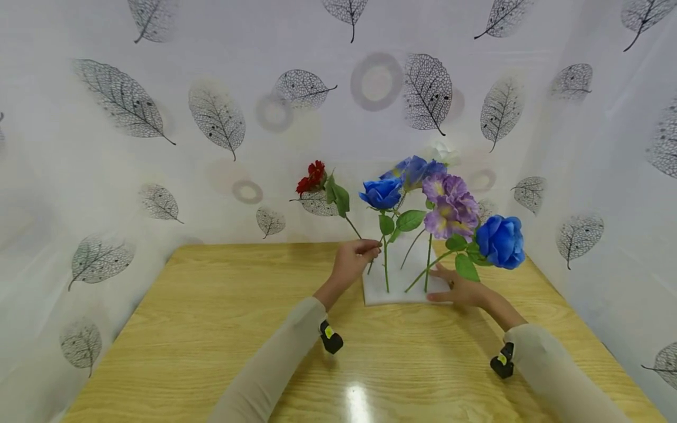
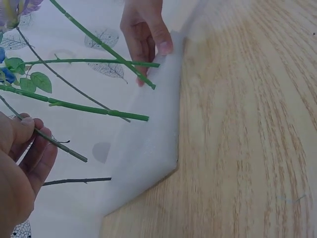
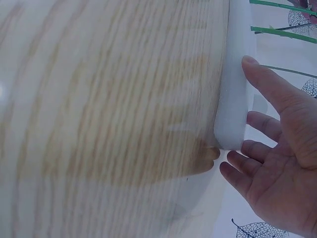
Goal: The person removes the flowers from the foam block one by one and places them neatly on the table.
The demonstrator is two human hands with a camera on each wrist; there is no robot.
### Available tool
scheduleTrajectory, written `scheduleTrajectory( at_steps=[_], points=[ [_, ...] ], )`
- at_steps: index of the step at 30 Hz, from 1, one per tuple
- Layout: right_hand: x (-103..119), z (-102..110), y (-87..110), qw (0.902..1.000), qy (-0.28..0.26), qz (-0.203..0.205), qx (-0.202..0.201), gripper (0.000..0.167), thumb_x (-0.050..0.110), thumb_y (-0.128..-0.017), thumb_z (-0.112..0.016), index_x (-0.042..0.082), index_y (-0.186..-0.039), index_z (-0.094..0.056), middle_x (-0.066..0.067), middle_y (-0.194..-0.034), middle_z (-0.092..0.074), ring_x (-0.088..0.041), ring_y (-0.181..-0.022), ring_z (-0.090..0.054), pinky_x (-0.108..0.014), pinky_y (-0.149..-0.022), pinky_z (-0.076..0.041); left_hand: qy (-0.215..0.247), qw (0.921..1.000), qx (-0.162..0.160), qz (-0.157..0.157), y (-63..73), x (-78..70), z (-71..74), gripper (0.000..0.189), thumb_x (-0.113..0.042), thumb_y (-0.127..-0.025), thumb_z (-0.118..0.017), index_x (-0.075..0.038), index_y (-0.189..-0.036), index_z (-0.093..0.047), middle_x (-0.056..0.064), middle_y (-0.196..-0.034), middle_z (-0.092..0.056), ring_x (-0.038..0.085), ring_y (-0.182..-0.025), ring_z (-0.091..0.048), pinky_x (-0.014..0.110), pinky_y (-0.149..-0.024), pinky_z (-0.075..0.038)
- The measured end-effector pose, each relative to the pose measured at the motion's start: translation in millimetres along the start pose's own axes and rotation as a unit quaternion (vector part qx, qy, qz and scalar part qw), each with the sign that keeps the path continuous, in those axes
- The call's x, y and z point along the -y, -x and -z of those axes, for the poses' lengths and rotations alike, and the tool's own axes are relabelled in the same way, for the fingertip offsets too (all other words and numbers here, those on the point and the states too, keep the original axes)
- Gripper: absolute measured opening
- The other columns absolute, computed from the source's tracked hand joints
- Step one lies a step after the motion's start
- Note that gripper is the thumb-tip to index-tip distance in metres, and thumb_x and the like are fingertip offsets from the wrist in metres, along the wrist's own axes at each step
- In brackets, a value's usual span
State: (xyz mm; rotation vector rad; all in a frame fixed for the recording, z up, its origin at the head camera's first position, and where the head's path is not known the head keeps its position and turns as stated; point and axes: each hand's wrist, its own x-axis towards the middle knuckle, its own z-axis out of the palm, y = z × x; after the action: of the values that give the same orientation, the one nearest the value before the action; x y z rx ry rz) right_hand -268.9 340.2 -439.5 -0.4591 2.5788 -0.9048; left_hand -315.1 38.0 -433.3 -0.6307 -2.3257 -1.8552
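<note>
My left hand (image 1: pixel 353 264) pinches a thin dark-green flower stem (image 2: pixel 74 153) between thumb and fingers, over the left part of a white foam board (image 1: pixel 402 299). In the head view the stem of a red flower (image 1: pixel 312 177) runs down to that hand. My right hand (image 1: pixel 460 289) is at the board's right side, thumb against the front edge, the other fingers loosely spread at the corner in the right wrist view. From the board rise a blue rose (image 1: pixel 382 194), another leaning right (image 1: pixel 499 242), and a purple flower (image 1: pixel 449 205).
Behind these stand a periwinkle-blue flower (image 1: pixel 412 170) and a pale white flower (image 1: pixel 441 153). The board lies toward the back of a wooden table (image 1: pixel 222 329). A white curtain with leaf prints (image 1: pixel 370 135) hangs close behind and along both sides.
</note>
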Motion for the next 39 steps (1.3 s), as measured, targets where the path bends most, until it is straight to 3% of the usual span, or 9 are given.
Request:
scheduleTrajectory(
  at_steps=[9, 21, 27, 35, 39],
  points=[
    [1.0, 0.4, -0.8, 0.9999, -0.008, -0.003, 0.012, 0.092, 0.043, -0.096, -0.070, -0.007, -0.158, -0.025, -0.037, -0.164, 0.004, -0.063, -0.146, -0.009, -0.074, -0.115, -0.024, 0.023, 0.9984, -0.036, -0.038, -6.3, -3.4, 10.2, 0.020, -0.007, -0.096, -0.070, 0.004, -0.111, -0.076, 0.019, -0.107, -0.077, 0.030, -0.094, -0.076, 0.025, -0.076, -0.062],
    [3.6, -0.2, -2.3, 0.9999, 0.000, -0.009, 0.006, 0.089, 0.039, -0.096, -0.072, -0.007, -0.157, -0.027, -0.038, -0.163, 0.000, -0.063, -0.145, -0.015, -0.073, -0.115, -0.026, 0.063, 0.9925, -0.072, -0.075, -13.0, -9.1, 30.8, 0.019, -0.002, -0.094, -0.071, 0.008, -0.109, -0.076, 0.026, -0.105, -0.076, 0.041, -0.093, -0.075, 0.034, -0.077, -0.064],
    [2.3, 0.1, -2.4, 1.0000, 0.006, -0.006, 0.003, 0.088, 0.039, -0.095, -0.072, -0.007, -0.157, -0.029, -0.038, -0.163, -0.001, -0.063, -0.144, -0.018, -0.072, -0.115, -0.028, 0.060, 0.9911, -0.092, -0.075, -15.3, -12.3, 41.0, 0.018, 0.001, -0.094, -0.070, 0.007, -0.109, -0.076, 0.024, -0.105, -0.076, 0.039, -0.092, -0.076, 0.044, -0.079, -0.063],
    [-1.6, 0.2, -5.3, 1.0000, 0.002, -0.004, 0.007, 0.089, 0.039, -0.095, -0.072, -0.008, -0.156, -0.028, -0.039, -0.162, -0.001, -0.063, -0.145, -0.015, -0.073, -0.115, -0.026, 0.065, 0.9904, -0.108, -0.059, -13.0, -18.7, 53.3, 0.019, 0.000, -0.094, -0.071, 0.005, -0.111, -0.076, 0.023, -0.105, -0.077, 0.036, -0.091, -0.076, 0.030, -0.075, -0.064],
    [-1.7, 0.3, -5.3, 1.0000, 0.000, -0.001, 0.008, 0.090, 0.039, -0.095, -0.072, -0.009, -0.156, -0.027, -0.039, -0.162, 0.000, -0.064, -0.145, -0.013, -0.073, -0.115, -0.025, 0.069, 0.9892, -0.111, -0.066, -10.9, -22.7, 58.9, 0.019, 0.001, -0.093, -0.071, 0.007, -0.110, -0.076, 0.026, -0.103, -0.076, 0.039, -0.090, -0.075, 0.034, -0.075, -0.064]
  ],
)
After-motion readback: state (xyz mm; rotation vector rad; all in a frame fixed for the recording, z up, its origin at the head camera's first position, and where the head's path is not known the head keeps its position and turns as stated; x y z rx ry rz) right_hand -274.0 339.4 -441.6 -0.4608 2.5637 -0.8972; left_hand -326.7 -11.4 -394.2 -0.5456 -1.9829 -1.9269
